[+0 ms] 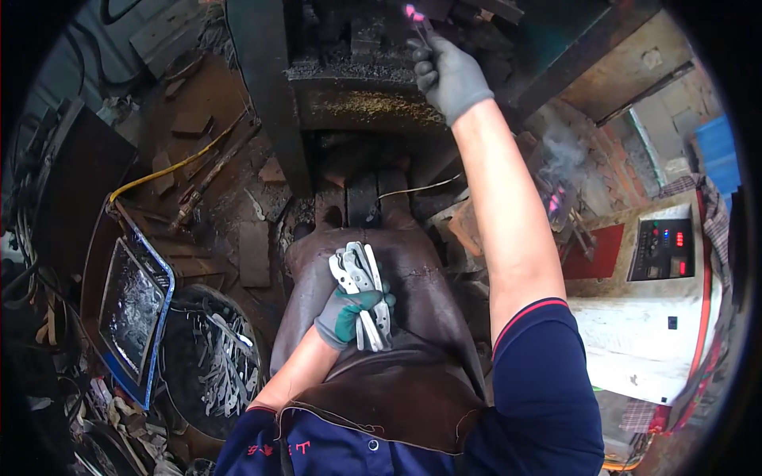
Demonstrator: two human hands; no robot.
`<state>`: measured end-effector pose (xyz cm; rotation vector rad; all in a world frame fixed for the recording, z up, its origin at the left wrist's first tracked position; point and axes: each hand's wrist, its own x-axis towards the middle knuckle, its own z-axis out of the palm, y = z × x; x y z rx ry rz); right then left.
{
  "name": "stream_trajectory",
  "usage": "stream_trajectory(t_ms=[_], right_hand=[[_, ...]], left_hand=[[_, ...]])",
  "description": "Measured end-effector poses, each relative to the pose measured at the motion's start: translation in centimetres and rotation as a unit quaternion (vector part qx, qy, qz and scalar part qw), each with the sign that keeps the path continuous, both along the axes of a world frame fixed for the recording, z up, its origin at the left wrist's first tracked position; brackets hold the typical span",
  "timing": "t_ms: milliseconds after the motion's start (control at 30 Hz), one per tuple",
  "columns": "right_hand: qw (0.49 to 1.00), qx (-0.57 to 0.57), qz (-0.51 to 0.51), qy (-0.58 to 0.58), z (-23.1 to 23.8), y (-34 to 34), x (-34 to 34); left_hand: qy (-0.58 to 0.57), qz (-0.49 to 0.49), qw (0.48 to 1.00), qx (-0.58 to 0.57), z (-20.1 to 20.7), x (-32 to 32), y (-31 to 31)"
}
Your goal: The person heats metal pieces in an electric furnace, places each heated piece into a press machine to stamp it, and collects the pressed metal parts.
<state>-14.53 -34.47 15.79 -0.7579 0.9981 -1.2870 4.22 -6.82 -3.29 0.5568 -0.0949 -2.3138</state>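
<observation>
My left hand (349, 313), in a grey and green glove, is closed around a bundle of flat silvery metal blanks (359, 274) with holes in them. It holds them over the brown apron (317, 278) on my lap. My right arm stretches forward. Its grey-gloved hand (452, 78) is closed on a short dark metal piece (424, 33), whose far end glows pink. Whether that is a tool gripping a hot part or one single piece, I cannot tell. It is held over the dark bed of the machine (373, 71) in front of me.
At left, a round tub (258, 381) holds many metal blanks beside a blue-rimmed tray (169, 301). A white machine with a lit control panel (660, 249) stands at right. Smoke (562, 151) rises near glowing pieces (556, 198). Bricks (255, 254) and a yellow hose (163, 173) lie about.
</observation>
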Motion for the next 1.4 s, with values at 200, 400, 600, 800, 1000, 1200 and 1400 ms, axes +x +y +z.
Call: stream_trajectory(t_ms=[200,400,600,800,1000,1200,1400], right_hand=[[0.989,0.030,0.041,0.141,-4.9,13.1,-1.2],[0.821,-0.017,0.175,0.543,-11.9,22.3,1.2],[0.973,0.142,-0.105,0.148,-11.0,23.2,-4.5],[0.914,0.027,-0.240,-0.325,-18.6,27.0,-13.5],[0.865,0.003,-0.353,-0.356,-19.1,25.1,-14.7],[0.868,-0.065,-0.405,-0.281,-18.5,17.5,-17.0],[0.922,0.008,-0.255,-0.290,-16.2,13.5,-13.9]], left_hand=[[-0.030,0.004,1.000,0.009,0.6,0.5,-0.2],[-0.117,-0.016,0.992,-0.038,1.5,-0.8,-0.3],[-0.125,0.024,0.992,-0.009,-0.3,-0.3,0.0],[-0.092,0.032,0.995,0.004,1.7,-0.9,-0.1],[-0.086,0.021,0.996,-0.003,1.8,-1.1,-0.3],[-0.079,0.004,0.997,0.012,2.5,-1.2,-0.7],[-0.089,0.023,0.996,0.008,1.4,-0.6,-0.6]])
